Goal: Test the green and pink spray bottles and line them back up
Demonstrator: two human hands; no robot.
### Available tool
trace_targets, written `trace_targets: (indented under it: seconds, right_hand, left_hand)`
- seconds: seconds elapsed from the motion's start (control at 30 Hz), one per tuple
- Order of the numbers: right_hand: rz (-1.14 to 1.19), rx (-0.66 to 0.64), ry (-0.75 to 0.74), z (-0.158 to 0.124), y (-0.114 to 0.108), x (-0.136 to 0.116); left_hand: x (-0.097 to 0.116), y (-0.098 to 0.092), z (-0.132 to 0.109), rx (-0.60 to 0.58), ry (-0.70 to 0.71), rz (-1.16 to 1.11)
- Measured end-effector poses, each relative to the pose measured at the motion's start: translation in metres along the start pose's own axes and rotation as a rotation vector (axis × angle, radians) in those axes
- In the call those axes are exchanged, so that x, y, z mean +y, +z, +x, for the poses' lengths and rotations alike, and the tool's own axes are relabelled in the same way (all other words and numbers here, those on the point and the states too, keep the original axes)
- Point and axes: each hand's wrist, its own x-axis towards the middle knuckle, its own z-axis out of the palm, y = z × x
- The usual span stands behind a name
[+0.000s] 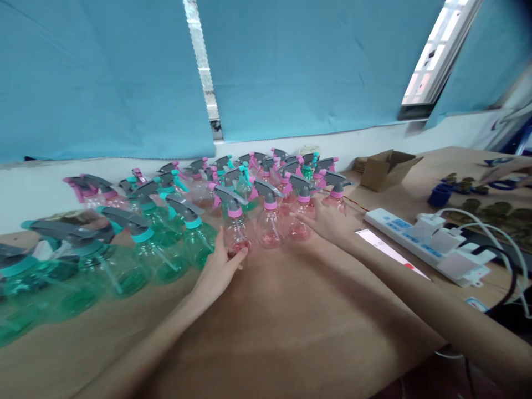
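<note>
Blue sheeting (291, 66) hangs behind my desk (291, 338); a power strip (424, 244) lies at right. In the front row, my left hand (216, 267) grasps the leftmost pink bottle (239, 228), near a green bottle (195, 244); my right hand (328, 220) touches the third pink bottle (300, 228), whether gripping I cannot tell.

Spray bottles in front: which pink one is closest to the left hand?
The leftmost front pink bottle, next to a green bottle. The left hand curls at its side; the other front pink ones stand farther right.
</note>
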Motion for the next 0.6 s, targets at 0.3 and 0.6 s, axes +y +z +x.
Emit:
trace_targets:
  seconds: [0.3, 0.6]
  right_hand:
    - [-0.018, -0.023, 0.017, 0.001, -0.003, -0.001]
    - [-0.03, -0.016, 0.022, -0.002, -0.004, -0.001]
  left_hand:
    - [0.002, 0.009, 0.003, -0.001, -0.008, -0.087]
    - [-0.001, 0.012, -0.002, -0.028, 0.033, -0.213]
